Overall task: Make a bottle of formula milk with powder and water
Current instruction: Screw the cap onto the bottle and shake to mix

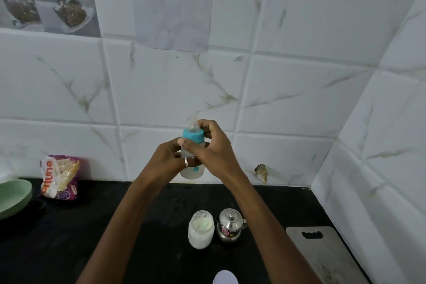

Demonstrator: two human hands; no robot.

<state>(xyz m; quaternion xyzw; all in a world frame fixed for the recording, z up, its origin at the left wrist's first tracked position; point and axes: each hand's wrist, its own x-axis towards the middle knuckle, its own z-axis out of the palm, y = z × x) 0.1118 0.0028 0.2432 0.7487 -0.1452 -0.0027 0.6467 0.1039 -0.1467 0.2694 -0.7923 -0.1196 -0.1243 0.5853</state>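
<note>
I hold a small baby bottle [193, 172] upright in the air above the black counter [129, 219]; it has a teal collar and a clear teat, and its body looks milky white. My left hand [170, 157], with a ring on one finger, grips the bottle's body. My right hand [211, 147] curls round the teal collar from the right. Below, on the counter, stand a glass jar of white powder [200, 230] with something pale green lying in it and a small steel lidded jug [230, 225] right beside it.
A crumpled snack packet [60, 176] leans on the tiled wall at the left, next to a green bowl [12, 197]. A grey cutting board [322, 253] lies at the right. A white rounded object [225, 277] shows at the bottom edge. A paper sheet [173, 4] hangs on the wall.
</note>
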